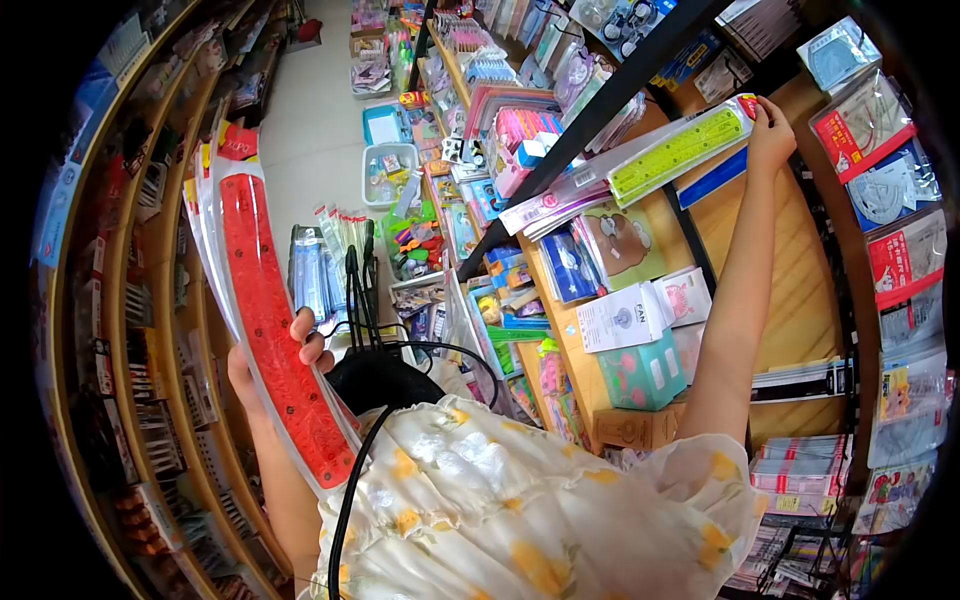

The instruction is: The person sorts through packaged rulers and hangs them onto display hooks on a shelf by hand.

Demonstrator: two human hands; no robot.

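My left hand is closed around a stack of long packaged rulers, with a red ruler in a clear sleeve on top. At the upper right, the fingers of my right hand pinch the red-tagged end of a packaged yellow-green ruler. That package lies over other long clear packages on the wooden shelf. Just below it is a blue strip. Only the sleeve edges show of the packages beneath the red ruler.
Shelves of small goods curve along the left. A white box marked FAN and a teal box stand on the wooden shelf. A black post crosses diagonally. Packaged sets hang at the right.
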